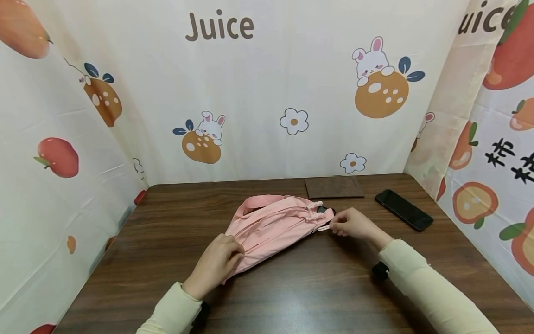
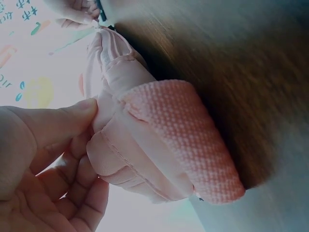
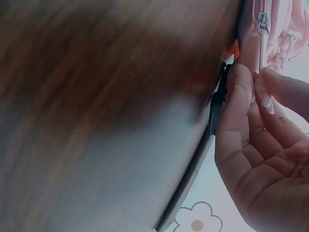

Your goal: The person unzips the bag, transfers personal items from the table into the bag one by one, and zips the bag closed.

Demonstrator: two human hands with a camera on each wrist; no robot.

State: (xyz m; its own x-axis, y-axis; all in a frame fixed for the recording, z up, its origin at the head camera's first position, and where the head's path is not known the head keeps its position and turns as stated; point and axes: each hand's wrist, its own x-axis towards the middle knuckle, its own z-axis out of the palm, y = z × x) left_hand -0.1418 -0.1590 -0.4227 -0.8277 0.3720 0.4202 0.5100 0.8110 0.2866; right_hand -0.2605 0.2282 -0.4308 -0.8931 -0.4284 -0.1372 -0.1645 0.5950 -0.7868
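A pink fabric sling bag (image 1: 271, 227) lies slantwise on the wooden table, its strap looped at the back. My left hand (image 1: 219, 260) pinches the bag's near left end between thumb and fingers; in the left wrist view the thumb presses the cloth beside a textured pink strap (image 2: 186, 140). At the bag's right end my right hand (image 1: 352, 225) pinches a pale zipper pull cord (image 3: 263, 53) between thumb and forefinger. The metal zipper slider (image 3: 262, 20) sits at that end of the zip. A dark buckle (image 1: 323, 210) shows beside the right hand.
A black phone (image 1: 403, 209) lies at the right of the table (image 1: 175, 232). Behind the bag, a flat brown rectangular item (image 1: 334, 187) rests along the back edge. Printed curtains (image 1: 258, 93) enclose the back and both sides.
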